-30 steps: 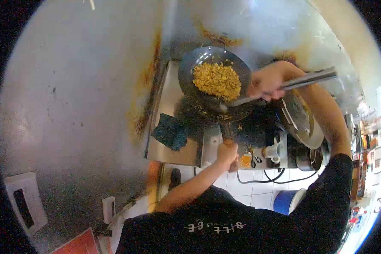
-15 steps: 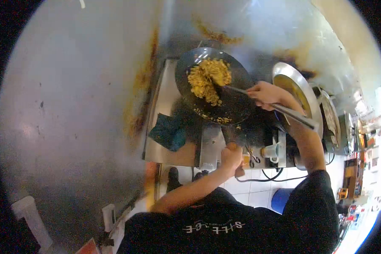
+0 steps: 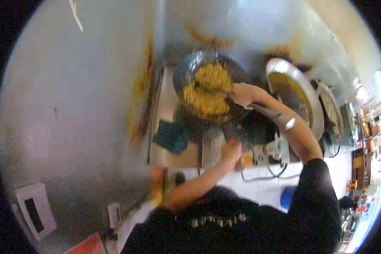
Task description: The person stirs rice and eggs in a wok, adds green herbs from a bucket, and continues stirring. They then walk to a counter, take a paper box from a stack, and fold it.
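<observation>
My left hand (image 3: 232,153) is closed around the handle of a dark wok (image 3: 180,76), at its near side. Yellow fried rice (image 3: 207,106) lies in the wok in two clumps, one behind the other. My right hand (image 3: 243,95) grips a long-handled metal spatula (image 3: 264,111) over the wok's right side. The spatula's head is down among the rice, blurred and partly hidden. Its handle end points back along my right forearm.
A dark teal cloth (image 3: 171,136) lies on the counter left of the wok. To the right stands a large metal pan (image 3: 283,65) with yellowish contents. A white cup (image 3: 277,148) is near the front edge. A metal wall (image 3: 84,106) bounds the left.
My right hand and the spatula have moved left and slightly down, nearer the rice. The rice has shifted toward me and spread into two clumps. My left hand stays on the handle.
</observation>
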A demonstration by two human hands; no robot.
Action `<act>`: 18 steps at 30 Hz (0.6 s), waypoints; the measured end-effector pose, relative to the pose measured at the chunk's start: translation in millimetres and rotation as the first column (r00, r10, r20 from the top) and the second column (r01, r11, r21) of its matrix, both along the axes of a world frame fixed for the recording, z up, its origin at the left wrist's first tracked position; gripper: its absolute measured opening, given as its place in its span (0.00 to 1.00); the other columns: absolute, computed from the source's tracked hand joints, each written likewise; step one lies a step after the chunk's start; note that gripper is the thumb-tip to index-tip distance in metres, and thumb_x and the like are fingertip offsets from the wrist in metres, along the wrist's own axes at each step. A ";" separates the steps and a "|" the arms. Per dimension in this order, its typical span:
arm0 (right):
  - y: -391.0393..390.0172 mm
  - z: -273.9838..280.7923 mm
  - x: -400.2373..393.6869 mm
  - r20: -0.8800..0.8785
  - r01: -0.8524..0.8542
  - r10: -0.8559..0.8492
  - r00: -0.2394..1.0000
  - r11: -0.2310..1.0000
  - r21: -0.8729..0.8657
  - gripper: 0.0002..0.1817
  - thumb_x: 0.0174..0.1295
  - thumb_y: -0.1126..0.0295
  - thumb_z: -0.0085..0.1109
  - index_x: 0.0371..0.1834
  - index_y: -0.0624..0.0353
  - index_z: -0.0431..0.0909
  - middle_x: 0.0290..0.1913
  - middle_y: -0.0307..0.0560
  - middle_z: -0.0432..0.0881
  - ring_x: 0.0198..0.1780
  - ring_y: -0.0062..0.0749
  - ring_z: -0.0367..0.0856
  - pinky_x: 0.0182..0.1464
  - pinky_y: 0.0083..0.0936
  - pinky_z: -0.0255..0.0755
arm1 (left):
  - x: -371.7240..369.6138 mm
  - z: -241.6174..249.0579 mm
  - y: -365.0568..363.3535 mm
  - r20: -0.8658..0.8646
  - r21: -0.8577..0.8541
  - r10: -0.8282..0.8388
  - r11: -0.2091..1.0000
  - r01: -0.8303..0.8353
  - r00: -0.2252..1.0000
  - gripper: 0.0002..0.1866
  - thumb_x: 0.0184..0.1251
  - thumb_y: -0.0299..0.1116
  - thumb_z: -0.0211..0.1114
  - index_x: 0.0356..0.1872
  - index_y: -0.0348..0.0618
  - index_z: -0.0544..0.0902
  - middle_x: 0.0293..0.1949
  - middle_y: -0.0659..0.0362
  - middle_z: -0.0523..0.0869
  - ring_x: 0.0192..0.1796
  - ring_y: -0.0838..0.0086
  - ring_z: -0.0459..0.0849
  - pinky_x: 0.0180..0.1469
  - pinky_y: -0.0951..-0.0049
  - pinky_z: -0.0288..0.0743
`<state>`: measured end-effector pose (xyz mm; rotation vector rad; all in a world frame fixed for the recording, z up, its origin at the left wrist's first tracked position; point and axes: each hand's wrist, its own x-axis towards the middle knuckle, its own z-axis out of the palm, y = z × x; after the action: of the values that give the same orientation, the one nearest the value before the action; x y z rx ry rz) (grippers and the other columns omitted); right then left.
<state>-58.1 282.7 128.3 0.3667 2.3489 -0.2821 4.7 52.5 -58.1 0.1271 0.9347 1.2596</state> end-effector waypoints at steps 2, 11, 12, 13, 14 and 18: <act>-21.1 78.0 -0.2 0.174 0.156 -0.132 0.976 0.979 -0.133 0.09 0.54 0.69 0.49 0.27 0.65 0.75 0.25 0.55 0.78 0.23 0.40 0.77 0.24 0.34 0.71 | -49.4 -12.5 18.7 -0.060 0.072 -0.039 0.997 0.043 0.997 0.14 0.63 0.40 0.57 0.20 0.47 0.70 0.16 0.63 0.69 0.18 0.72 0.72 0.18 0.69 0.68; 13.9 90.7 -13.0 0.102 0.260 -0.240 0.966 0.894 -0.365 0.14 0.63 0.63 0.45 0.26 0.62 0.69 0.15 0.42 0.70 0.12 0.23 0.68 0.13 0.24 0.62 | 2.7 57.8 52.8 -0.130 -0.136 0.206 0.965 -0.223 0.970 0.02 0.59 0.31 0.56 0.31 0.46 0.73 0.17 0.61 0.72 0.16 0.74 0.71 0.13 0.68 0.63; -10.8 128.0 -10.1 0.196 0.360 -0.309 0.931 0.866 -0.346 0.14 0.62 0.63 0.45 0.27 0.63 0.70 0.15 0.42 0.70 0.13 0.22 0.68 0.13 0.23 0.62 | -3.4 54.1 51.7 -0.099 -0.087 0.171 0.980 -0.180 0.980 0.03 0.58 0.30 0.54 0.32 0.46 0.73 0.17 0.60 0.73 0.16 0.73 0.72 0.13 0.67 0.64; -33.2 129.6 -13.4 0.195 0.342 -0.289 0.937 0.870 -0.355 0.13 0.62 0.63 0.46 0.29 0.63 0.71 0.16 0.41 0.70 0.13 0.22 0.68 0.13 0.23 0.62 | -2.3 58.8 58.5 -0.082 -0.082 0.228 0.969 -0.234 0.970 0.02 0.58 0.30 0.54 0.32 0.46 0.73 0.17 0.60 0.72 0.16 0.72 0.71 0.13 0.67 0.64; -54.8 131.5 -17.5 0.194 0.323 -0.269 0.944 0.874 -0.363 0.13 0.62 0.63 0.46 0.31 0.64 0.72 0.16 0.41 0.70 0.13 0.22 0.68 0.12 0.23 0.62 | 1.7 56.6 52.9 -0.064 -0.098 0.258 0.960 -0.264 0.964 0.02 0.58 0.30 0.54 0.32 0.46 0.72 0.17 0.60 0.72 0.15 0.72 0.71 0.13 0.67 0.63; -1.8 57.8 -24.1 -0.131 0.179 -0.229 0.965 0.932 -0.314 0.13 0.61 0.63 0.47 0.27 0.62 0.71 0.16 0.42 0.70 0.13 0.25 0.69 0.13 0.24 0.62 | 30.1 87.1 64.4 -0.086 -0.219 0.263 0.936 -0.276 0.961 0.06 0.57 0.30 0.54 0.23 0.43 0.71 0.14 0.59 0.71 0.13 0.71 0.70 0.13 0.66 0.64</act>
<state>-82.2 280.9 186.1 0.4537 2.3808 -0.7884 34.8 117.0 29.0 -0.1543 1.1679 1.3939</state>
